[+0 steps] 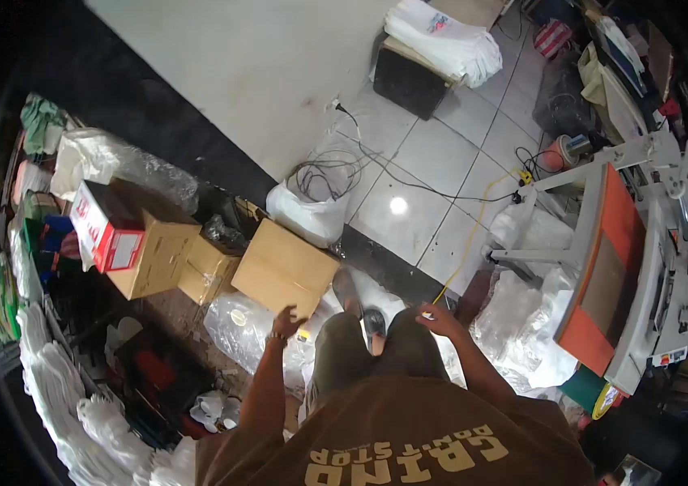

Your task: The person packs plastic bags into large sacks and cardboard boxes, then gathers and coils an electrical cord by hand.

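Observation:
My left hand (286, 321), with a band at the wrist, hovers by the near edge of a closed brown cardboard box (286, 266). Its fingers are apart and nothing shows in them; whether it touches the box I cannot tell. My right hand (438, 319) is beside my right thigh, fingers curled in around something small and whitish that I cannot make out. Beneath the box and my left hand lies a clear plastic-wrapped bundle (239, 324). My feet are between the box and white plastic-covered material.
Stacked cartons (158, 251) and a red-and-white box (109, 227) stand left. A white sack (303, 212) with coiled cable is ahead. A black cable and a yellow cord (474, 247) cross the tiles (417, 166). A machine with an orange-edged board (603, 267) stands right, beside plastic-wrapped bundles (514, 324).

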`<state>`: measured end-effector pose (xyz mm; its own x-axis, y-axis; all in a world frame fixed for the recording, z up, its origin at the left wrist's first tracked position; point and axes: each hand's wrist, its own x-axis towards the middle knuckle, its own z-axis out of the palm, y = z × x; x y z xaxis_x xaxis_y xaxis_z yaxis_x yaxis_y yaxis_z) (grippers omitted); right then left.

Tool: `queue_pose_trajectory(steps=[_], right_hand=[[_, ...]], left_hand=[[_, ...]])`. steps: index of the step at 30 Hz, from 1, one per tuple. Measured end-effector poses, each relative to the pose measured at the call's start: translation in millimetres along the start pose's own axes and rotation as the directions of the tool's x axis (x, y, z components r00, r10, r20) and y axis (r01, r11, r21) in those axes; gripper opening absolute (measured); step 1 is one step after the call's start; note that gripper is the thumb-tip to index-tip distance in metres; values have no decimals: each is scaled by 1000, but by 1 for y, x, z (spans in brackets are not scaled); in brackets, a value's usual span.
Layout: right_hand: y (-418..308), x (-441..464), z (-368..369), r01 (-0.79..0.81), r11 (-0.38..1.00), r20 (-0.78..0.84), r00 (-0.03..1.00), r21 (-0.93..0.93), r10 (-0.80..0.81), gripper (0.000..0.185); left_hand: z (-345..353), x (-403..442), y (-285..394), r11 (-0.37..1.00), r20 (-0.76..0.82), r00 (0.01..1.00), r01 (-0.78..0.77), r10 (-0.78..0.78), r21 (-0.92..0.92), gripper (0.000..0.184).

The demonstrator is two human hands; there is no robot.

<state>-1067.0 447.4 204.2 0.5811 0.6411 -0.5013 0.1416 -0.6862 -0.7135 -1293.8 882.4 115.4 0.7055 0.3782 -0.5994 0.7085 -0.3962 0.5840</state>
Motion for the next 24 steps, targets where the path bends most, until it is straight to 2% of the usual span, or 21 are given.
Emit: queue_pose_trajectory(steps=[1, 3, 6, 7, 9, 10, 11, 12, 13, 14, 15, 16, 17, 18, 20, 22, 24], right_hand=[[-16, 2, -8, -20, 1000, 6, 1000, 8, 20, 47], [-45, 14, -23, -138, 983, -185, 976, -124, 114, 43], [-38, 42, -19, -156, 986, -223, 964, -50, 142, 51], [-49, 51, -21, -169, 985, -215, 964, -46, 156, 51], [-75, 70, -22, -317, 940, -133, 945, -129, 300, 53], [-64, 77, -10, -324, 938, -125, 943, -127, 309, 53], [-52, 79, 4, -351, 901, -174, 933, -254, 314, 51], [-43, 84, 14, -378, 847, -222, 923, -374, 314, 48], [-47, 94, 16, -366, 811, -275, 925, -457, 263, 38], [-38, 109, 11, -363, 810, -257, 928, -462, 270, 38], [-30, 120, 6, -432, 757, -220, 902, -491, 372, 35], [-26, 119, 6, -496, 695, -183, 860, -520, 477, 33], [-18, 119, 6, -494, 698, -164, 859, -519, 485, 33], [-7, 123, 4, -483, 733, -176, 871, -478, 459, 32], [-14, 133, -9, -460, 771, -173, 886, -439, 430, 30], [-48, 153, -37, -347, 805, -176, 938, -481, 299, 31], [-37, 168, -39, -442, 803, -102, 892, -400, 441, 34]], left_hand=[[-4, 39, 8, 999, 19, 999, -34, 34, 2, 72], [-10, 111, 32, 996, 68, 996, -63, 58, 61, 71], [-28, 189, 98, 976, 145, 989, -59, 28, 212, 82], [-29, 213, 115, 964, 122, 992, -53, 22, 261, 88], [-28, 257, 141, 950, 104, 995, -40, 8, 308, 95], [-27, 277, 153, 933, 30, 999, 15, -28, 359, 99], [-24, 297, 160, 911, -42, 997, 70, -58, 406, 103], [-20, 314, 156, 901, -93, 994, 93, -59, 424, 95], [-7, 335, 130, 851, -89, 993, 109, -74, 513, 81], [6, 350, 105, 793, -92, 991, 131, -95, 595, 68], [20, 350, 80, 788, -77, 989, 145, -124, 598, 68], [30, 339, 62, 855, -83, 996, 73, -36, 513, 49], [33, 331, 50, 907, -115, 991, -8, 62, 422, 33], [33, 305, 58, 908, -218, 957, -88, 191, 409, 16], [26, 258, 66, 941, -312, 916, -158, 253, 298, 14], [3, 204, 111, 974, -355, 912, -150, 204, 172, 17], [-8, 163, 135, 983, -374, 911, -138, 173, 119, 21]])
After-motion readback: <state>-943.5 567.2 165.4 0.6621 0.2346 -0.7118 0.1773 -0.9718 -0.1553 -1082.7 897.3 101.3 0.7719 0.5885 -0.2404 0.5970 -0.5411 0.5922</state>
